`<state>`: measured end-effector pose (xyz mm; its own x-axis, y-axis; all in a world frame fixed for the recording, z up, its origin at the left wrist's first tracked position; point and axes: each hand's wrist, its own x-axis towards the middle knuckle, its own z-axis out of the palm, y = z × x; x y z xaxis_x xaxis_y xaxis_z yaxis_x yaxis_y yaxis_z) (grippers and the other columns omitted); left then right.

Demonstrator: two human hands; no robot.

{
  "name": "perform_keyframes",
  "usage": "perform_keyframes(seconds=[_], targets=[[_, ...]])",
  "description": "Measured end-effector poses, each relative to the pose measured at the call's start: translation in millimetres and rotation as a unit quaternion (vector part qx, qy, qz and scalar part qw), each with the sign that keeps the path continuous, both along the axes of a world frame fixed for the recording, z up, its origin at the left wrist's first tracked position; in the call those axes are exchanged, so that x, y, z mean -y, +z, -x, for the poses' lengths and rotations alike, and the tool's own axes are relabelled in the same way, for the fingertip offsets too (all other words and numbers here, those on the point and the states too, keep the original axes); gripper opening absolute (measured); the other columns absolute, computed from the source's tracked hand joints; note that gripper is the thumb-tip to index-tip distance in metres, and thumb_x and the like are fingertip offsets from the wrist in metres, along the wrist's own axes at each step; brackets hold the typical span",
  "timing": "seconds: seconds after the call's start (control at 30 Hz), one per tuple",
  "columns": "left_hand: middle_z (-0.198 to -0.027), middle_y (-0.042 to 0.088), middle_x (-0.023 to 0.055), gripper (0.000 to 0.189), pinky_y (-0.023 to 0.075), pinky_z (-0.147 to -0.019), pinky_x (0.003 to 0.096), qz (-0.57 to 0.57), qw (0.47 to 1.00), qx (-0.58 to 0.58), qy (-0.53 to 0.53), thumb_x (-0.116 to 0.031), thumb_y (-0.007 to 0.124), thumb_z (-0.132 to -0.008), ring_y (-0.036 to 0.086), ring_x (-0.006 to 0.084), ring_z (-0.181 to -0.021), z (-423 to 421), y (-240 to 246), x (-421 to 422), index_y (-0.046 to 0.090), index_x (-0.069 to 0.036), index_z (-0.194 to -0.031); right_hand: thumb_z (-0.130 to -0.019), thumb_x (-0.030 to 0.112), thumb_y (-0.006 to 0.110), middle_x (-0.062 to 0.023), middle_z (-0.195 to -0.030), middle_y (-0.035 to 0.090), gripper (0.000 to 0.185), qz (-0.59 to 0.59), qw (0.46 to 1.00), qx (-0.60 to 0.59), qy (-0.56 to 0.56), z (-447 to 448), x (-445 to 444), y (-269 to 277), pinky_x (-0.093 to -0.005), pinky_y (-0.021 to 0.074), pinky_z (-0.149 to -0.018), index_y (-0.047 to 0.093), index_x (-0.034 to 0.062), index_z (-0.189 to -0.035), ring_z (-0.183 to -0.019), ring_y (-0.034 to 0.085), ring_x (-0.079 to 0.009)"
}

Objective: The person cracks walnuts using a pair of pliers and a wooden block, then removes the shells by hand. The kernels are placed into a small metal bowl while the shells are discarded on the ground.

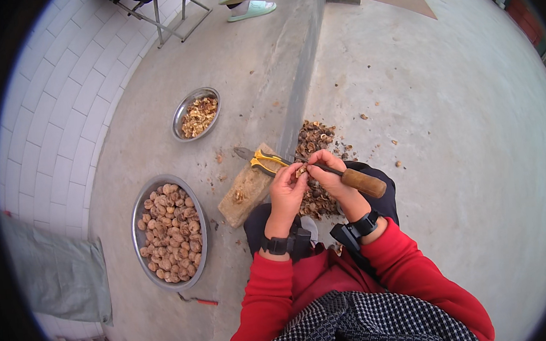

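Observation:
Between the fingertips of my left hand is a piece of cracked walnut. My right hand holds a thin metal pick with a wooden handle, its shaft crossing over the fingers and the handle pointing to the right. The fingers of both hands meet at the walnut piece. Beyond my left hand, combination pliers with yellow and black grips lie on a wooden block. A bit of walnut rests on the block too. Broken walnut shells lie in a heap under and beyond my hands.
To the left stands a metal basin of whole walnuts. A smaller metal bowl holds walnut kernels. A low concrete step edge runs away from me. Near a folding chair are another person's feet in green slippers.

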<state>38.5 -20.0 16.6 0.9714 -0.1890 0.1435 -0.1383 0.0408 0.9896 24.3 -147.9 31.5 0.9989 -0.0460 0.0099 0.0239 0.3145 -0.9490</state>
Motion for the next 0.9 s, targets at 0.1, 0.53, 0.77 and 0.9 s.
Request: perform_keyframes(seconds=[0.1,0.53,0.77,0.9], targets=[[-0.081,0.055,0.0014,0.017,0.0461,-0.054,0.0193,0.074,0.995,-0.067,-0.023,-0.007,0.052,-0.084,0.053,0.0068,-0.064,-1.4,1.7,-3.6,0.055,-0.001,-0.1,-0.078,0.005,0.055,0.0028,-0.075,0.051,0.007,-0.008,1.0,0.007,-0.002,1.6,-2.8,-0.4,-0.0183,0.039,-0.062,0.05,0.005,-0.083,-0.07,0.047,-0.0045],[-0.071,0.054,-0.0008,0.025,0.0412,-0.052,0.018,0.054,0.996,-0.072,-0.017,-0.022,0.042,-0.091,0.048,0.0042,-0.057,-0.7,6.8,-2.6,0.056,-0.002,-0.099,-0.081,0.007,0.053,0.0015,-0.068,0.05,0.009,-0.034,0.999,0.02,0.025,6.1,-13.0,9.7,-0.0191,0.0382,-0.057,0.045,0.0045,-0.084,-0.063,0.047,-0.0049],[-0.068,0.053,-0.0014,0.028,0.0379,-0.049,0.0176,0.099,0.984,-0.145,-0.024,-0.027,0.041,-0.091,0.046,0.0048,-0.054,-2.7,5.3,-8.1,0.056,-0.004,-0.094,-0.081,0.008,0.054,0.0021,-0.072,0.051,0.01,-0.018,0.999,0.009,0.036,9.2,-14.8,17.2,-0.0192,0.0392,-0.06,0.047,0.0039,-0.086,-0.071,0.048,-0.0048],[-0.073,0.054,0.0011,0.028,0.0439,-0.056,0.0207,0.135,0.983,-0.122,0.004,-0.026,0.039,-0.091,0.051,0.0087,-0.061,-6.7,0.2,-10.8,0.054,-0.003,-0.092,-0.082,0.012,0.053,0.0008,-0.075,0.053,0.012,0.056,0.998,0.007,0.04,10.9,-9.1,19.0,-0.0201,0.0408,-0.062,0.049,0.003,-0.089,-0.072,0.049,-0.006]])
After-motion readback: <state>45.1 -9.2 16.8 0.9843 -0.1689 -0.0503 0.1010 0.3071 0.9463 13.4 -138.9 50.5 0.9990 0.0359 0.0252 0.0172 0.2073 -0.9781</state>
